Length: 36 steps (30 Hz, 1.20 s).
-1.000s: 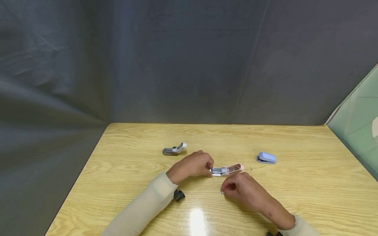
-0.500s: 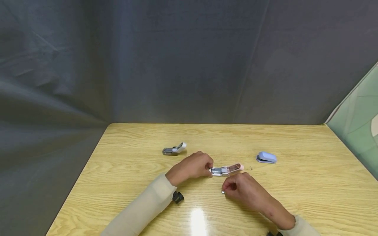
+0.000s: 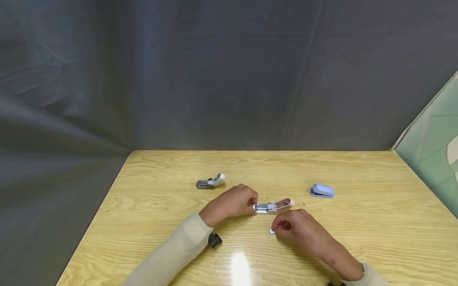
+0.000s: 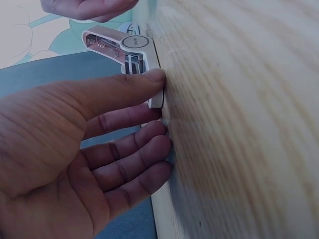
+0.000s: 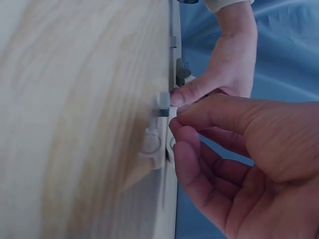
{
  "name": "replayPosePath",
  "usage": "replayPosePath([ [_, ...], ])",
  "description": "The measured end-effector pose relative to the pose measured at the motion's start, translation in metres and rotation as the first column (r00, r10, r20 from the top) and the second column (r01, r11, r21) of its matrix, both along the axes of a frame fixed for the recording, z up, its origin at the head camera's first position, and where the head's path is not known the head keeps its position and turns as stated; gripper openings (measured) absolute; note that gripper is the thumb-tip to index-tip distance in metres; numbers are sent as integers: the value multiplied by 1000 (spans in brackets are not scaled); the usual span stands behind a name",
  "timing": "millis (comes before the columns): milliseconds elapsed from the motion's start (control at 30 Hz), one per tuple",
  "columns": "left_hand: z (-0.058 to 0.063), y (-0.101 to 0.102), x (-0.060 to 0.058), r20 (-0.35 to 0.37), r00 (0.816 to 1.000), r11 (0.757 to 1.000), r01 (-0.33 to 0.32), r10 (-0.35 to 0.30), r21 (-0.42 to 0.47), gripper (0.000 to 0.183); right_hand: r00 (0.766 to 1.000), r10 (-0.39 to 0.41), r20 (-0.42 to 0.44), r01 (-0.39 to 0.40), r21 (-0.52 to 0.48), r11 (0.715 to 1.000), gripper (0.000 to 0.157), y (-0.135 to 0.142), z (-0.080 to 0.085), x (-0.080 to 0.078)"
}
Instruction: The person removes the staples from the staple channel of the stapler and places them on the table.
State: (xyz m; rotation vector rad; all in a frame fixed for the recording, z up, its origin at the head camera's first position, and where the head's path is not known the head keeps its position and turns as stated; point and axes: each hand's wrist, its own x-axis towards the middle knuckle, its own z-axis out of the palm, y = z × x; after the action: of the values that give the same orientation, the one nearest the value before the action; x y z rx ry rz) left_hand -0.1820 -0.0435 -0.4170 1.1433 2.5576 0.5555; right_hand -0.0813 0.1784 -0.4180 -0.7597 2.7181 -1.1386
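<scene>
My left hand [image 3: 230,204] pinches the end of a pink-and-white stapler [image 3: 273,211] lying on the table with its top swung up. In the left wrist view, the thumb [image 4: 124,92] presses the side of the stapler's base and the index finger lies behind it. Just in front of that stapler, my right hand [image 3: 300,230] pinches a small strip of staples [image 3: 272,231] between thumb and index finger. The strip [image 5: 164,103] sticks out past the fingertips in the right wrist view, low over the table. The other right fingers are loosely curled.
A grey-and-white stapler [image 3: 210,182], opened up, lies at the back left. A closed light-blue stapler [image 3: 321,190] sits at the right. Tiny bits [image 3: 303,203] lie near the pink top. Dark cloth [image 3: 222,79] hangs behind the wooden table [image 3: 161,167].
My right hand has moved slightly right, and more of the staple strip shows at its fingertips. The left hand keeps its hold on the pink-and-white stapler.
</scene>
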Motion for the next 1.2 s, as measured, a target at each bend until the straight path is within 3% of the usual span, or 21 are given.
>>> replayPosePath([
  [433,5,1,6,-10,999,999,47,-48,-3,24,997,-73,-14,74,45,996,16,33,15,17],
  [667,13,7,13,-140,987,992,61,-75,-108,27,991,-125,-49,129,91,987,14,61,23,23],
  [867,23,25,20,-242,964,989,84,-111,-120,44,960,-168,-223,193,92,977,19,81,26,24],
  [1000,31,43,21,-302,945,991,101,-123,-88,39,944,-209,-257,239,91,967,18,88,28,17],
  [1067,35,51,20,-302,946,992,102,-120,-73,37,940,-222,-257,250,81,965,18,91,29,11],
  [1200,37,69,16,-244,964,994,97,-107,-53,45,921,-240,-306,269,56,962,21,96,29,1],
])
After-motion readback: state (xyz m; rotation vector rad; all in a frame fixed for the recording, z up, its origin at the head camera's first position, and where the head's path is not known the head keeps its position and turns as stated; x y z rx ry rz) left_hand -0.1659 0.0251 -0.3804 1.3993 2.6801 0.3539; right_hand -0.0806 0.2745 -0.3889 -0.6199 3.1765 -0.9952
